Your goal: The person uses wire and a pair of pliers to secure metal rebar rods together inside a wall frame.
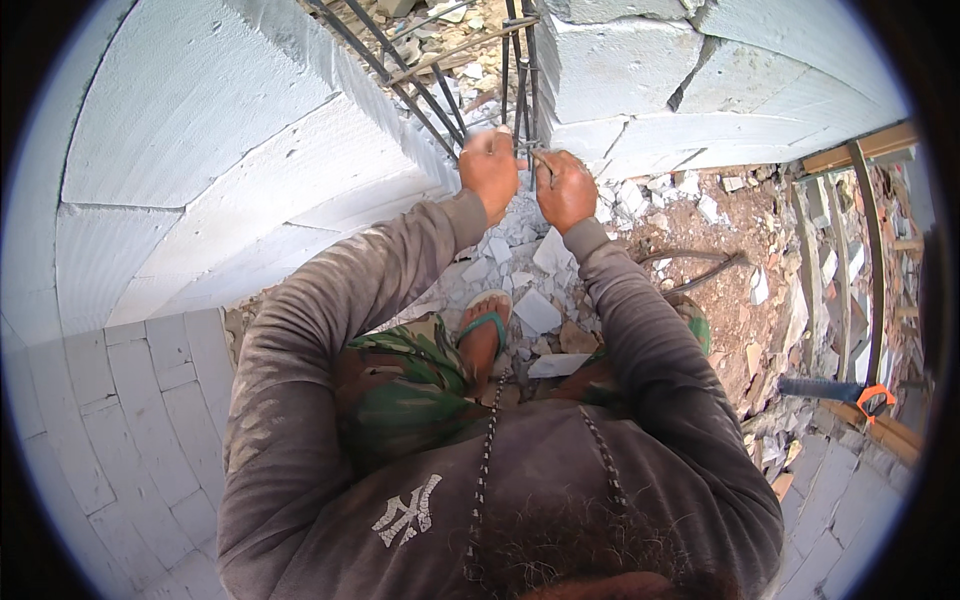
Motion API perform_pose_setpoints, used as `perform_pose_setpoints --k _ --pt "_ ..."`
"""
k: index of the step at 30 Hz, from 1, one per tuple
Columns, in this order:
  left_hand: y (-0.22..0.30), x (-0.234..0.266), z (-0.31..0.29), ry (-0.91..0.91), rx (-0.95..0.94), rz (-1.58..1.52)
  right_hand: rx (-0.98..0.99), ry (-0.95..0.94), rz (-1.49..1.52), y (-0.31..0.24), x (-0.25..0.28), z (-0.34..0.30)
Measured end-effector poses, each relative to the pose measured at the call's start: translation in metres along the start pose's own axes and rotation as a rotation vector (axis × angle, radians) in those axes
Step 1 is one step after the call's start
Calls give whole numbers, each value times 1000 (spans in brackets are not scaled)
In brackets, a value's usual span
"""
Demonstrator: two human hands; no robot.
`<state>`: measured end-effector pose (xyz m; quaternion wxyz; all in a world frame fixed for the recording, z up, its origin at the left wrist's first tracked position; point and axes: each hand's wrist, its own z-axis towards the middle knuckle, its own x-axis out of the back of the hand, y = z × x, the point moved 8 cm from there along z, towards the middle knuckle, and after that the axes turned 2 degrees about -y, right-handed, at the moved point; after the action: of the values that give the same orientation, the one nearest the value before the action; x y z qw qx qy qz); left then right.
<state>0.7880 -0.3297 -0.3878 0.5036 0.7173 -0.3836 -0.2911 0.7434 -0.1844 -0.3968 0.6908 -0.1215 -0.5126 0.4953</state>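
Note:
Upright steel reinforcing bars [521,70] stand in the gap between two white block walls, crossed by thinner steel ties. At the foot of these bars my left hand [489,172] is closed, its fingers curled and partly smeared by motion; what it grips is hidden. My right hand [566,190] is closed just beside it, thumb and fingers pinching a thin metal piece against the bars. Slanting dark bars [400,88] lean along the left wall's end, close to my left hand.
The left block wall [230,180] and right block wall [625,75] flank the gap. Broken block rubble [540,312] covers the ground around my sandalled foot [482,333]. A bent dark strip [705,268] lies at right. Further right, a handsaw [825,389] rests by a wooden frame [880,275].

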Motion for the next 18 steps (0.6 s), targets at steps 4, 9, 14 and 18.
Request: perform_pose_setpoints --k 4,9,14,18 --pt "5 3 3 94 1 32 54 27 -17 -4 3 0" --pt "-4 0 11 257 17 -77 20 -4 -50 -1 2 1" --pt "-3 5 9 373 -132 51 -141 -5 98 3 -2 -2" --pt "8 7 1 383 -244 391 -375 -34 281 14 -17 -12"
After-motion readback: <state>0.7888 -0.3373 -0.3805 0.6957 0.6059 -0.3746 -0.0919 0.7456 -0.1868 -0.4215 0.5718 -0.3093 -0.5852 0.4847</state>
